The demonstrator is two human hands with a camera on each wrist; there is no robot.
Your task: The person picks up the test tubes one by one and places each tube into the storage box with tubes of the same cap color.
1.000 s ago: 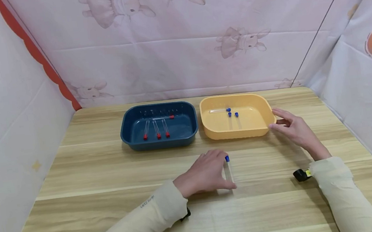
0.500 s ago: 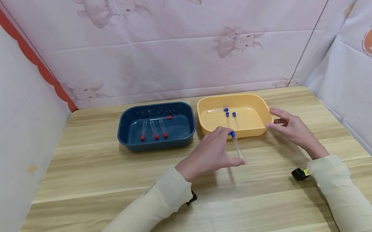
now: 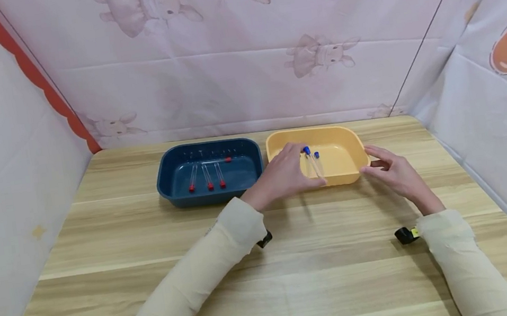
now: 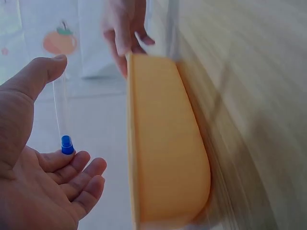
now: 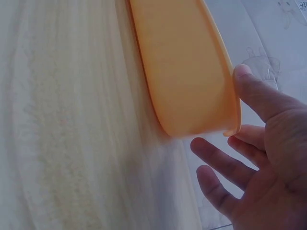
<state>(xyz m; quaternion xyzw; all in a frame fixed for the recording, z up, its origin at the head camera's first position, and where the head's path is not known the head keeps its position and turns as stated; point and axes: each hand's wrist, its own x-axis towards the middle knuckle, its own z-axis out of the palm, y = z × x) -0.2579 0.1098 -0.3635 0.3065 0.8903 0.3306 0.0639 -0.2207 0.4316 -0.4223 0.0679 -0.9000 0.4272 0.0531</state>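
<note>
My left hand (image 3: 280, 177) holds a blue-capped test tube (image 4: 60, 108) end to end, with the thumb at the clear end and a finger at the cap. It is over the near left part of a yellow plastic basin (image 3: 351, 173). At the basin's right end my right hand (image 3: 399, 177) pinches the rim; the right wrist view shows the thumb on the rim and an index finger by its corner. Inside the basin lies another tube with a blue cap (image 3: 317, 155); the left hand and held tube hide other contents.
Left of the yellow basin stands a dark blue basin (image 3: 213, 198) with several red-capped test tubes (image 3: 220, 175) lying in it. Both basins are on a wood-grain table (image 3: 346, 274). Printed cloth walls (image 3: 225, 87) rise behind and at both sides.
The left hand has lifted its blue-capped tube from near the tabletop and carried it away from the body to above the yellow basin. The right hand stays at the basin's rim.
</note>
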